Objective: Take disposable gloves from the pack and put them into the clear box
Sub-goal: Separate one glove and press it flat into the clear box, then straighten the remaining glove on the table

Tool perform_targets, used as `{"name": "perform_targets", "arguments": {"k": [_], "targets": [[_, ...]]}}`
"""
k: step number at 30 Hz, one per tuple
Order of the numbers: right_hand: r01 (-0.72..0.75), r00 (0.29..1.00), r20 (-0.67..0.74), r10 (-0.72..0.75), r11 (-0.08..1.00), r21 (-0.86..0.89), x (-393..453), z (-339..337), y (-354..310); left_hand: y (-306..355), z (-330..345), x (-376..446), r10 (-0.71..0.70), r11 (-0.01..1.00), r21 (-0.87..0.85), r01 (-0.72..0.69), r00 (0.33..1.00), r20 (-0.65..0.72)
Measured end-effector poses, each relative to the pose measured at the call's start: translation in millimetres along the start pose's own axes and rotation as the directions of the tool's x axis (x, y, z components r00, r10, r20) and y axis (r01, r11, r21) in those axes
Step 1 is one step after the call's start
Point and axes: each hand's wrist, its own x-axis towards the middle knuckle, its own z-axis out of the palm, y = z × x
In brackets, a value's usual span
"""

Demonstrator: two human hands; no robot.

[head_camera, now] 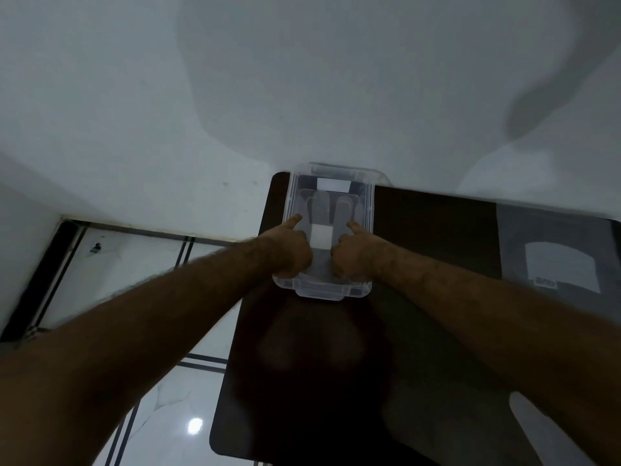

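Note:
The clear box [369,210] stands at the far left corner of the dark table [437,230], against the wall. Through its plastic I see pale glove fingers [320,205] and a white patch [321,238]. My left hand [291,252] and my right hand [353,255] rest side by side on the near half of the box, fingers curled under, thumbs pointing away from me. Whether they press on a lid or reach inside, I cannot tell. The grey glove pack [557,260] lies flat at the table's right, apart from both hands.
A white wall rises directly behind the box. Glossy tiled floor [168,398] with dark lines lies left of the table's edge. A pale shape [537,428] sits at the near right of the table.

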Motion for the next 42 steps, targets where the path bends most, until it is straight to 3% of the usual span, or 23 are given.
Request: {"name": "perform_targets", "arguments": {"k": [4,7,10,15,19,24,26,29,33,36,42], "targets": [[-0.063,0.997,-0.053,0.064,0.998,0.019,-14,-5,-2,6,-8,-7,-0.067,0.997,-0.028,0.065,0.997,-0.045],[-0.081,0.973,-0.213,0.094,0.994,0.070,-41,-5,2,16,-25,-27,-0.187,0.978,-0.126,0.167,0.968,-0.165],[-0.089,0.907,-0.378,0.186,0.962,0.259,-90,10,2,46,-44,-59,-0.292,0.942,-0.242,0.232,0.921,-0.258],[0.008,0.789,-0.554,0.266,0.897,0.442,-173,81,-16,132,-66,-98,-0.321,0.877,-0.472,0.094,0.846,-0.427],[0.011,0.787,-0.538,0.301,0.865,0.501,-251,188,-37,232,-72,-83,-0.212,0.844,-0.528,-0.095,0.845,-0.491],[-0.149,0.872,-0.252,0.420,0.717,0.680,-343,336,-50,355,-75,-35,-0.019,0.829,-0.508,-0.232,0.897,-0.442],[-0.186,0.866,-0.185,0.465,0.642,0.744,-377,394,-59,398,-80,-18,0.039,0.808,-0.528,-0.261,0.918,-0.394],[-0.228,0.859,-0.171,0.483,0.659,0.716,-409,465,-67,454,-86,6,0.100,0.790,-0.542,-0.286,0.933,-0.346],[-0.253,0.891,-0.119,0.438,0.697,0.671,-422,506,-66,509,-86,28,0.089,0.829,-0.489,-0.273,0.926,-0.366],[-0.219,0.910,-0.172,0.377,0.789,0.574,-422,525,-73,534,-82,36,0.099,0.887,-0.396,-0.239,0.935,-0.342],[-0.141,0.796,-0.446,0.410,0.841,0.522,-420,534,-86,565,-70,43,0.096,0.951,-0.248,-0.186,0.938,-0.334]]}}
